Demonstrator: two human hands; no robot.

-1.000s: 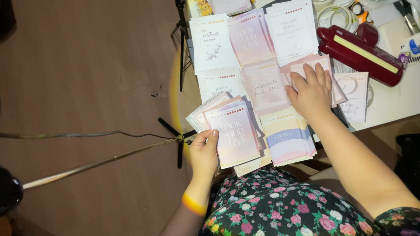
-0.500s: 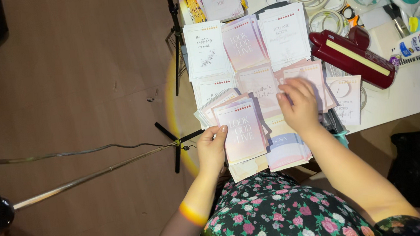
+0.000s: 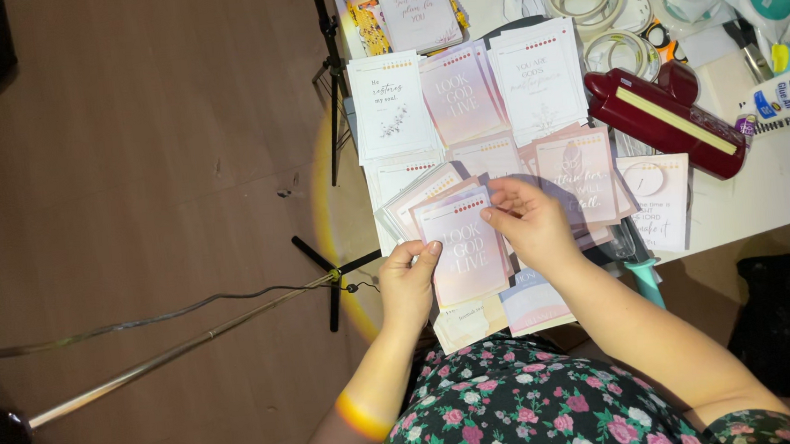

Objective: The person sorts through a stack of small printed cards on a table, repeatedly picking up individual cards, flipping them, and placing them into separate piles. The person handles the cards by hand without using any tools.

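Here, table [image 3: 787, 191]: beyond both hands, its edge just under the card piles; a nudge could tip cards to the floor.
Card piles [image 3: 460, 95]: rows lying loose ahead of the hands.
Fanned cards [image 3: 463, 245]: left hand [image 3: 409, 282] pinches their lower edge; they may slip.
Right hand [image 3: 531, 225]: fingers closed on the top card's upper edge.
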